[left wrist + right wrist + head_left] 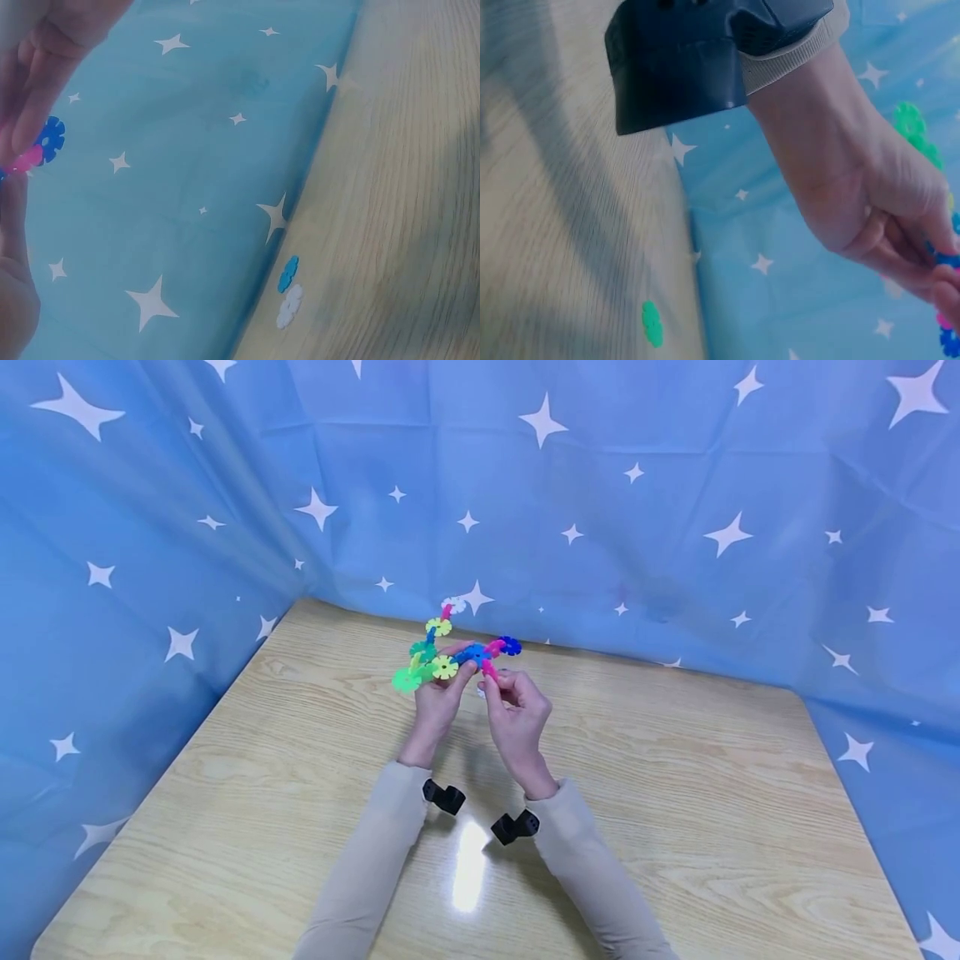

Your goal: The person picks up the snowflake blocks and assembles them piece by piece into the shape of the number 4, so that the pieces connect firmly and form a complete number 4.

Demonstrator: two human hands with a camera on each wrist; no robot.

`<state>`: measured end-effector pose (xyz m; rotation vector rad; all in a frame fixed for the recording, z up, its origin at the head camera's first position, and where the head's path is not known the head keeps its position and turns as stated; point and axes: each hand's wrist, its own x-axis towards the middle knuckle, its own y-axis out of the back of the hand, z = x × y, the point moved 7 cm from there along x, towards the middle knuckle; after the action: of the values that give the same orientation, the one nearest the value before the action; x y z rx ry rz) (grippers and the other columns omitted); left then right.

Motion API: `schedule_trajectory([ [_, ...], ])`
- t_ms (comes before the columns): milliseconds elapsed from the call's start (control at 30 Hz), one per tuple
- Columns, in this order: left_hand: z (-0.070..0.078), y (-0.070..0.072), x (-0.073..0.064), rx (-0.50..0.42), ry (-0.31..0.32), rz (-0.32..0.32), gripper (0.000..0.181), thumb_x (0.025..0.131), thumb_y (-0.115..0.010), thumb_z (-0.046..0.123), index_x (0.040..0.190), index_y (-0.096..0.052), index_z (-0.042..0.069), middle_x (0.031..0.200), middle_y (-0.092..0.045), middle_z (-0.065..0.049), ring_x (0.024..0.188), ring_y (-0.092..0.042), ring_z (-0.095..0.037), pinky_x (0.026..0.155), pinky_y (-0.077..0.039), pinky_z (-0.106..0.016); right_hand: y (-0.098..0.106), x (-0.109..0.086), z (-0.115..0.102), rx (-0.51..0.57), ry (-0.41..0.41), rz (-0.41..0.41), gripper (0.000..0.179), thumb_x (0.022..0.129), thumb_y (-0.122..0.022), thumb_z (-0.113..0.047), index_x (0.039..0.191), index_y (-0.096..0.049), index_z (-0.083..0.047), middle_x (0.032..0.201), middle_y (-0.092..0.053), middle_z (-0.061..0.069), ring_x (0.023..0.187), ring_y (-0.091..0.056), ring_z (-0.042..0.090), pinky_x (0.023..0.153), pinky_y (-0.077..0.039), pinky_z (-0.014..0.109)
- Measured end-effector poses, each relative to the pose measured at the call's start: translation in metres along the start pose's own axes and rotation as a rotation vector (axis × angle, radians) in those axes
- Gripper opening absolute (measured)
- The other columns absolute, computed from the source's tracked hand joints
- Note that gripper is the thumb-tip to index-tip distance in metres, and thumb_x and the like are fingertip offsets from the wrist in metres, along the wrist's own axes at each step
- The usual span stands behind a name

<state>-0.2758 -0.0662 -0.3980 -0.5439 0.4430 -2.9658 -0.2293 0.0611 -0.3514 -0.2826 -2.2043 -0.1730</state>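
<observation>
A chain of interlocking notched snowflake discs in green, yellow, blue, pink and white is held up above the table. My left hand grips it near a blue disc, thumb in front. My right hand pinches a pink disc joined to that blue one. Another pink disc leads to a dark blue disc at the right end. Green discs hang at the left, and a white disc tops the upward branch. A small white piece shows partly beside my right fingers.
Loose on the wooden table lie a light blue disc and a white disc near an edge, and a green disc. Blue star-patterned cloth surrounds the table. Black camera mounts sit on both wrists.
</observation>
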Motion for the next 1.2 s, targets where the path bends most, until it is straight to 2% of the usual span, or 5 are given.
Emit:
schedule_trajectory([
  [333, 0.000, -0.001, -0.002, -0.027, -0.052, -0.014, 0.036, 0.090, -0.062, 0.009, 0.119, -0.054, -0.013, 0.114, -0.063, -0.018, 0.086, -0.065, -0.008, 0.079, -0.055, -0.027, -0.004, 0.001, -0.006, -0.038, 0.035, 0.014, 0.010, 0.081, -0.062, 0.014, 0.074, -0.057, 0.009, 0.071, -0.064, 0.023, 0.057, -0.065, 0.030, 0.054, -0.054, 0.018],
  [667, -0.001, 0.001, 0.000, 0.004, 0.004, 0.013, 0.032, 0.091, -0.060, 0.005, 0.120, -0.055, -0.008, 0.122, -0.057, -0.022, 0.096, -0.061, -0.008, 0.082, -0.052, -0.021, -0.008, 0.001, -0.004, -0.084, 0.080, 0.017, 0.011, 0.078, -0.065, 0.016, 0.077, -0.059, 0.008, 0.073, -0.065, 0.019, 0.059, -0.066, 0.029, 0.055, -0.055, 0.021],
  [767, 0.002, -0.002, 0.001, 0.014, -0.013, -0.028, 0.032, 0.091, -0.060, 0.004, 0.121, -0.054, -0.008, 0.122, -0.058, -0.021, 0.099, -0.061, -0.013, 0.085, -0.052, -0.024, -0.006, 0.000, -0.002, -0.083, 0.073, 0.018, 0.011, 0.077, -0.066, 0.016, 0.077, -0.058, 0.008, 0.073, -0.066, 0.020, 0.058, -0.066, 0.029, 0.055, -0.055, 0.020],
  [967, 0.018, -0.014, 0.004, 0.102, -0.127, -0.170, 0.032, 0.092, -0.057, 0.004, 0.123, -0.055, -0.004, 0.126, -0.056, -0.019, 0.116, -0.054, -0.027, 0.097, -0.046, -0.032, -0.001, 0.002, 0.001, -0.076, 0.015, -0.027, 0.008, 0.083, -0.065, 0.008, 0.080, -0.058, 0.009, 0.069, -0.067, 0.019, 0.054, -0.065, 0.027, 0.051, -0.052, 0.016],
  [1200, 0.019, -0.017, 0.004, 0.096, -0.076, -0.170, 0.036, 0.092, -0.057, 0.003, 0.128, -0.052, -0.004, 0.126, -0.056, -0.020, 0.116, -0.054, -0.027, 0.097, -0.046, -0.030, 0.002, 0.006, -0.011, -0.161, 0.073, -0.068, 0.004, 0.084, -0.062, 0.011, 0.081, -0.061, 0.008, 0.066, -0.064, 0.017, 0.050, -0.062, 0.022, 0.045, -0.050, 0.018],
])
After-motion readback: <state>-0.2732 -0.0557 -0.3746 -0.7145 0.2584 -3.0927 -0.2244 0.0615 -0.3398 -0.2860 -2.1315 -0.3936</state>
